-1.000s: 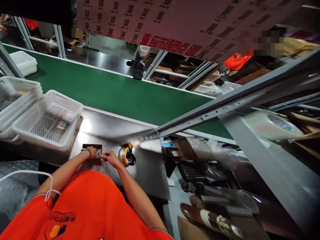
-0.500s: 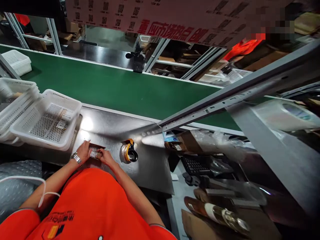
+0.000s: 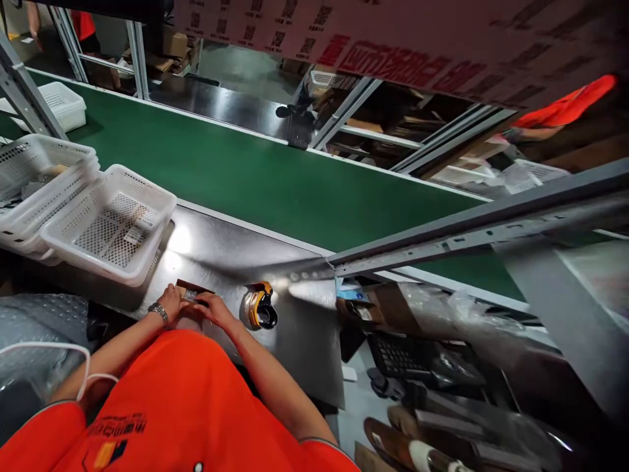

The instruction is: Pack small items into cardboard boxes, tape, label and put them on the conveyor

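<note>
My left hand (image 3: 171, 303) and right hand (image 3: 215, 308) touch one small brown cardboard box (image 3: 195, 286) on the near silver metal bench (image 3: 299, 341); whether either grips, I cannot tell. One yellow-and-black tape dispenser (image 3: 256, 309) sits right; one flat green belt (image 3: 255, 177) runs far.

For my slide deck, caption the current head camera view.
Left hand and right hand at a small open box, tape dispenser to the right.

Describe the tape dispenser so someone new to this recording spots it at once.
Find the long green conveyor belt crossing the picture. Below it is a shiny metal table; the tape dispenser sits there, right of the small brown box. Its yellow-and-black body sets it apart from that box.
</note>
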A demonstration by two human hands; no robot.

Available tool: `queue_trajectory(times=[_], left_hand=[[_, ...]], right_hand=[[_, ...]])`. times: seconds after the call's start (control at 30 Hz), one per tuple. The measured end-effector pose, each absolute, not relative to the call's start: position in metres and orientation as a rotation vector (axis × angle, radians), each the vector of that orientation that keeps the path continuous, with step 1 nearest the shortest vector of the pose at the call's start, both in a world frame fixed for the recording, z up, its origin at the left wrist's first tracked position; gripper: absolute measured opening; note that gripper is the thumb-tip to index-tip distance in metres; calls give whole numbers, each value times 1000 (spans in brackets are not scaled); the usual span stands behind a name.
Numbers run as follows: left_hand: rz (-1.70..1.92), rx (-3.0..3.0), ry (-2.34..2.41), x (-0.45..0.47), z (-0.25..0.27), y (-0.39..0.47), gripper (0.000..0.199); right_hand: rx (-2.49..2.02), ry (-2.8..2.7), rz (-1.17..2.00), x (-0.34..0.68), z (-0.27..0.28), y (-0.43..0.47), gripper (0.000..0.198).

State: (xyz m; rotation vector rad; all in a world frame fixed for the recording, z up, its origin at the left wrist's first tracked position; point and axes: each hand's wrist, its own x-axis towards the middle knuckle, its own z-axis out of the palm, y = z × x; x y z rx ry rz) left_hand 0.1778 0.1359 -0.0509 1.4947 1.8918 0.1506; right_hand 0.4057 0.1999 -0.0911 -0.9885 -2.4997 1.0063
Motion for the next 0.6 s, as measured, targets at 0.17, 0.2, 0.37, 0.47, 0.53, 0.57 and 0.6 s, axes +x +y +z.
queue_trajectory(times=[0.17,0.2,0.37,0.47,0.53,0.57,0.6], left_hand=[[243,1280,2015,167,-60,144,66],[241,1267,2021,165,-61,144,67],[274,1201,2033,162,-64,143,64],[356,1084,2026,159,-63,145,65],[395,1001,2009,157,-62,146,57],[408,968,2000,157,-62,147,51],[419,942,1993,156,-61,147,46]], right_hand=[[-1129,-2441,772,394,-94,182,45],[-1133,-2450,719,392,-93,180,56],[-1126,-2623,694,397,-96,177,104],[-1050,-2683,768,405,-109,171,79],[-1027,-2666,761,407,-118,166,66],[-1023,-2652,754,407,-121,164,63],[-1019,-2640,750,406,-123,162,60]])
